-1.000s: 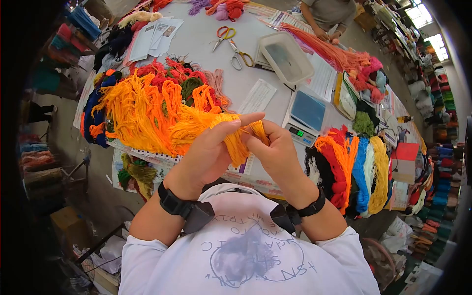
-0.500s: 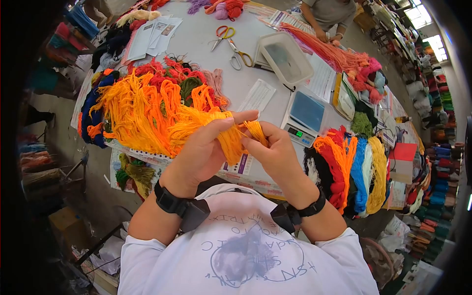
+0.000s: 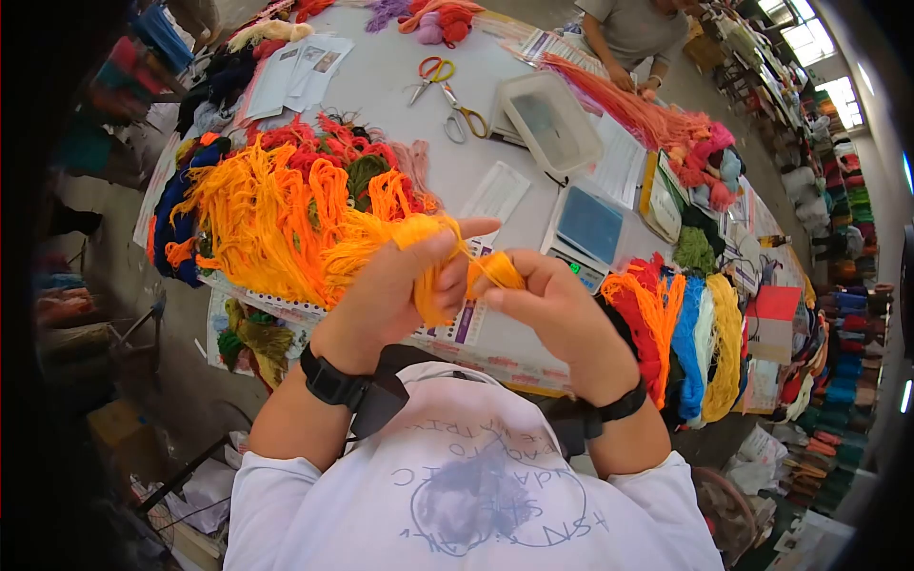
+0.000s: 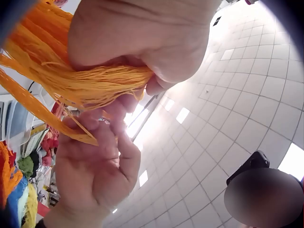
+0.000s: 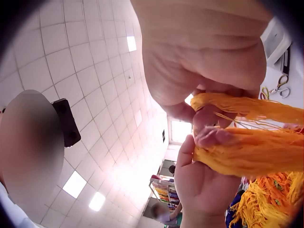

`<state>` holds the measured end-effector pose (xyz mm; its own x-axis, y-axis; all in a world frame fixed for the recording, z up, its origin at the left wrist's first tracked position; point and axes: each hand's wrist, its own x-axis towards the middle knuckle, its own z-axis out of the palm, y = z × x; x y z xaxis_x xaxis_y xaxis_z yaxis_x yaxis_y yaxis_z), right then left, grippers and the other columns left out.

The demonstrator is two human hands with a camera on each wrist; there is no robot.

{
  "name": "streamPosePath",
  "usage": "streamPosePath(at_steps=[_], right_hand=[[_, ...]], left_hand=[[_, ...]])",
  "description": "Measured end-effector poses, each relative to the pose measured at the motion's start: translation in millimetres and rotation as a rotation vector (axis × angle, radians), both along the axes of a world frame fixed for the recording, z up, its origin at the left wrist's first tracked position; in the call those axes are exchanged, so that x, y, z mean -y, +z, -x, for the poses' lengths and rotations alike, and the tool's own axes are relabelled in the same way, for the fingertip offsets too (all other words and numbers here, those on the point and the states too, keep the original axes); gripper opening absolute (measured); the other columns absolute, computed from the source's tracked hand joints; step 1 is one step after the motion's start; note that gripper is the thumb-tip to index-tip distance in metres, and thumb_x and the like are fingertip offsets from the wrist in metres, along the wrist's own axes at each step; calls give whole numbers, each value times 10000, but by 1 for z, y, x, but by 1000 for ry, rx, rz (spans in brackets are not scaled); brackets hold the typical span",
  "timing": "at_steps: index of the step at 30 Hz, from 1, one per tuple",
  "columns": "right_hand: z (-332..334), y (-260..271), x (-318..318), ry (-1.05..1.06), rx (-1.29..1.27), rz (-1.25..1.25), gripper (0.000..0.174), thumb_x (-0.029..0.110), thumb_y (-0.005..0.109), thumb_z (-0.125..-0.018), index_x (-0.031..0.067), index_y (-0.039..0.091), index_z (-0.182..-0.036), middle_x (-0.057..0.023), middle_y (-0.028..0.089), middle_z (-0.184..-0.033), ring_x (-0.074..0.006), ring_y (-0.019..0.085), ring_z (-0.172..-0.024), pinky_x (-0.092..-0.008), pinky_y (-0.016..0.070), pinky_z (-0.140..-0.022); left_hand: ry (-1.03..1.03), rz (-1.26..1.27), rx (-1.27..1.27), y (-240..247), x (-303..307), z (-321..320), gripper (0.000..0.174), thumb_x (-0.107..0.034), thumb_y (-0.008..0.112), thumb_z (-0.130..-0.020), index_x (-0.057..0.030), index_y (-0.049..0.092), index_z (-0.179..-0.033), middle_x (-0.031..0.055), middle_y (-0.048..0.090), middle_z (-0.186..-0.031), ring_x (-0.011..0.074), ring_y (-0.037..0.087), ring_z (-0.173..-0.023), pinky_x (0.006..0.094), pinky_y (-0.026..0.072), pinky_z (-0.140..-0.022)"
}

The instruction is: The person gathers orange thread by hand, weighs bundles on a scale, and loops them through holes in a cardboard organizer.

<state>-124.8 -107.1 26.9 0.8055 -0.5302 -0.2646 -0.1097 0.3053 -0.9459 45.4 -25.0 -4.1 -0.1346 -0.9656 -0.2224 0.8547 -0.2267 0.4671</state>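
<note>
My left hand (image 3: pixel 376 290) grips a hank of yellow-orange yarn (image 3: pixel 431 297), its thumb laid over the strands and its index finger extended. From that hank, the yarn runs leftward onto the heap on the table. Just to the right, my right hand (image 3: pixel 562 319) pinches a smaller looped bunch of the same yarn (image 3: pixel 502 273) between thumb and fingers. A few thin strands cross between the two bunches. In the left wrist view, the gripped yarn (image 4: pixel 104 83) fans out to the left. Both bunches show in the right wrist view, with the thicker hank (image 5: pixel 256 152) in the left hand (image 5: pixel 204 187).
A heap of orange yarn (image 3: pixel 257 219) lies left on the table (image 3: pixel 400 133). Beyond are two pairs of scissors (image 3: pixel 464 119), a plastic tub (image 3: pixel 550 124) and a digital scale (image 3: pixel 586 228). Coloured skeins (image 3: pixel 690 333) hang at the right edge. Another person (image 3: pixel 638 38) is across the table.
My right hand has moved slightly right and down, drawing its small bunch away from the left hand's hank. The gap between the bunches has widened, with strands stretched across. The left hand has shifted slightly left.
</note>
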Motion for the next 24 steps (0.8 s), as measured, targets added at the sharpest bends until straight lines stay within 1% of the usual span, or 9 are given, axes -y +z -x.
streamPosePath(at_steps=[1, 3, 5, 7, 10, 11, 13, 16, 24], right_hand=[[7, 2, 6, 3, 1, 2, 157, 103, 584, -856, -13, 610, -960, 3, 579, -760, -60, 538, -681, -208, 425, -613], [28, 7, 31, -5, 141, -270, 195, 161, 567, -886, 2, 585, -996, 22, 531, -713, -63, 488, -596, -210, 391, -549], [50, -11, 76, -375, 499, -559, 234, 198, 536, -907, 6, 549, -1039, 35, 442, -641, -70, 389, -513, -221, 340, -491], [72, -12, 107, -716, 506, -644, 222, 175, 497, -910, 10, 534, -1054, 29, 369, -616, -79, 311, -487, -232, 309, -461], [49, 6, 88, -715, 254, -445, 246, 153, 451, -917, -1, 524, -1095, 15, 422, -659, -74, 350, -508, -219, 324, -466], [40, 8, 81, -720, 250, -446, 246, 153, 451, -917, -1, 524, -1095, 15, 422, -659, -74, 350, -508, -219, 324, -466], [24, 7, 66, -488, 123, -421, 288, 174, 424, -931, -18, 521, -1123, 2, 476, -717, -79, 395, -538, -217, 346, -477], [1, 0, 57, -348, 66, -270, 313, 210, 456, -939, -35, 535, -1117, -12, 531, -747, -83, 461, -554, -218, 390, -486], [-40, 15, 6, -204, -164, 34, 255, 223, 565, -911, -24, 615, -872, -54, 609, -681, -85, 527, -488, -206, 423, -461]], left_hand=[[-124, 23, -153, -2, -2, -4, 382, -221, 437, -953, 16, 495, -1247, -20, 475, -676, 69, 441, -539, 206, 379, -474], [-197, 81, -49, -9, -5, -6, 387, -233, 435, -958, 1, 482, -1262, -32, 439, -656, 54, 388, -501, 189, 333, -432], [-270, 141, 55, -24, -6, -6, 392, -245, 433, -963, -13, 468, -1278, -45, 403, -635, 40, 336, -463, 172, 287, -389], [-219, 190, -525, -39, -5, -6, 399, -296, 437, -963, -71, 472, -1291, -17, 432, -674, 84, 412, -540, 205, 392, -463], [172, 107, -483, -29, 0, 10, 402, -349, 407, -967, -131, 480, -1297, 59, 565, -899, 190, 566, -806, 312, 509, -670], [170, 102, -487, -26, 0, 11, 402, -349, 407, -967, -131, 480, -1297, 59, 565, -899, 190, 566, -806, 312, 509, -670], [179, 83, -457, -20, 1, 14, 420, -407, 379, -963, -176, 488, -1296, 123, 524, -1232, 326, 488, -1156, 460, 466, -890], [107, 184, -475, -31, 2, 14, 439, -449, 369, -954, -197, 521, -1279, 103, 397, -1406, 363, 368, -1287, 515, 401, -969], [248, 555, -370, -36, 6, 12, 544, -553, 258, -943, -225, 580, -1233, 52, 287, -1482, 353, 249, -1350, 527, 262, -1057]])
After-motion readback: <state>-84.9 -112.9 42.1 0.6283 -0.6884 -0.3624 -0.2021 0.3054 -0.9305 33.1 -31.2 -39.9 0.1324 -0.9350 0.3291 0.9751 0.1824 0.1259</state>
